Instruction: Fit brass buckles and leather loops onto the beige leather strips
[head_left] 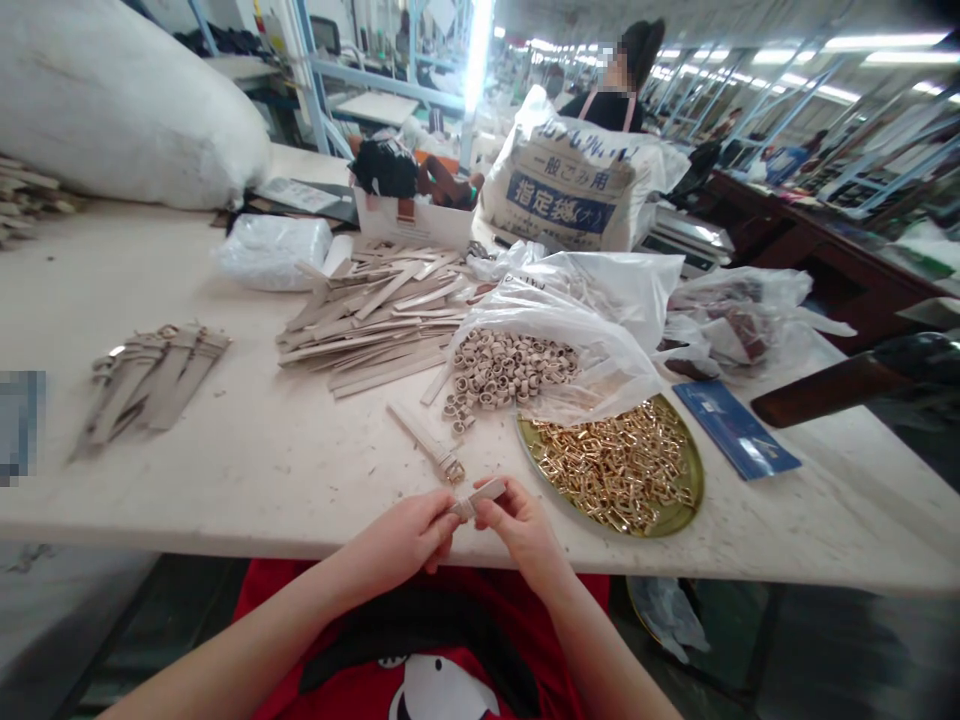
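Bridging the gap at the front edge of the table (pixel 285 490), a beige strap (pixel 489 492) is pinched by the left hand (pixel 414 535) and right hand (pixel 523 522), close together — probably for steadiness — while loops (pixel 514 370) and gold buckles (pixel 619 465) are heaped nearby, apparently for easy reach.

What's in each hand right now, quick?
Left hand: closed, pinching a beige strap.
Right hand: closed, holding the same strap.

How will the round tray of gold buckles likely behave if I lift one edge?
The tray is probably heavy, heaped with shiny buckles. They lie loose, so they'd likely slide and spill. The plastic bag overlapping its far edge might snag.
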